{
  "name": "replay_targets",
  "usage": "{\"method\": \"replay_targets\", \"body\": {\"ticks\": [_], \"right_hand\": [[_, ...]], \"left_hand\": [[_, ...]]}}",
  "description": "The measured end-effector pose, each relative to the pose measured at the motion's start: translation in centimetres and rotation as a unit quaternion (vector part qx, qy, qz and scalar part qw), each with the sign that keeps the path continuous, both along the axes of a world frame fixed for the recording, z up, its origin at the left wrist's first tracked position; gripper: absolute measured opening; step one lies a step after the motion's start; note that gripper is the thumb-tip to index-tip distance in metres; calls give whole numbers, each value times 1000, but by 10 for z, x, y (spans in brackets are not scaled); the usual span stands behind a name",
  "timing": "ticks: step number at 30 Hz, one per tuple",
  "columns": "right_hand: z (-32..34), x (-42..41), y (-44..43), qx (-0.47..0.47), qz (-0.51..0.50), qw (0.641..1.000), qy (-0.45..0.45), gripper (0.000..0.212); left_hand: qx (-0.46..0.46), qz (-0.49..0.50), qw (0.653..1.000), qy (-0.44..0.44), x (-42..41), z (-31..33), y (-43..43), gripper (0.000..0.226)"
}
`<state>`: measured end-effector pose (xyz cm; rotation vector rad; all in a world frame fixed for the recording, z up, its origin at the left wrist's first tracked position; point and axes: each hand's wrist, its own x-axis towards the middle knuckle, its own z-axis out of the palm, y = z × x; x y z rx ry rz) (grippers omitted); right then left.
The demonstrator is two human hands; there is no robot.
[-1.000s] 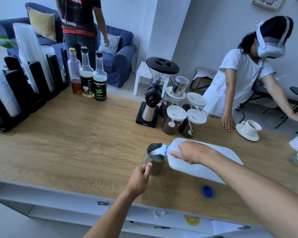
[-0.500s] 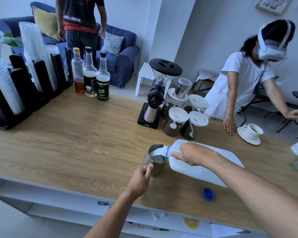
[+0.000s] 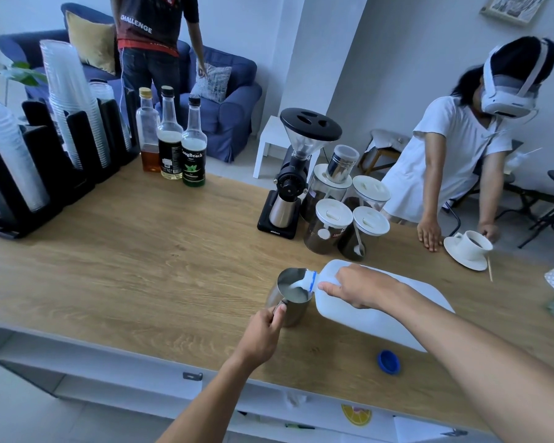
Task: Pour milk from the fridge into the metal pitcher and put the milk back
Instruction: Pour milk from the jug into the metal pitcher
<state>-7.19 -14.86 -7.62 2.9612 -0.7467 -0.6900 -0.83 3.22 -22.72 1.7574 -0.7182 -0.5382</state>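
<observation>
Wooden counter [image 3: 141,266], lower centre: left hand [image 3: 263,327] grips the metal pitcher [image 3: 296,310] by its handle; right hand [image 3: 362,289] clasps the tilted milk jug [image 3: 352,318] (likely heavy, sloshing) near its neck.

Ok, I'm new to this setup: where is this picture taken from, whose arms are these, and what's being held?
No machine here: a person works with bare hands, and the single camera sits on their head, looking forward and down. So both arms at the bottom are the wearer's own. The left hand grips the handle of the metal pitcher on the wooden counter. The right hand holds a white milk jug tipped over, its spout at the pitcher's rim; milk shows inside. A blue cap lies on the counter nearby. Further back stand a coffee grinder, lidded jars and three bottles.
</observation>
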Motion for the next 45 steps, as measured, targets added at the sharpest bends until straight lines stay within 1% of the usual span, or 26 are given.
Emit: {"method": "replay_targets", "body": {"ticks": [15, 21, 27, 45], "right_hand": [[5, 1, 3, 11, 10, 1000, -3, 56], [5, 1, 3, 5, 13, 1000, 1, 59], [5, 2, 2, 7, 18, 1000, 2, 56], [8, 2, 4, 9, 18, 1000, 0, 57]], "left_hand": [[-3, -2, 1000, 6, 0, 3, 1, 41], [16, 4, 1000, 0, 0, 2, -1, 42], [19, 4, 1000, -3, 0, 2, 0, 43], [8, 2, 1000, -6, -1, 1, 0, 45]]}}
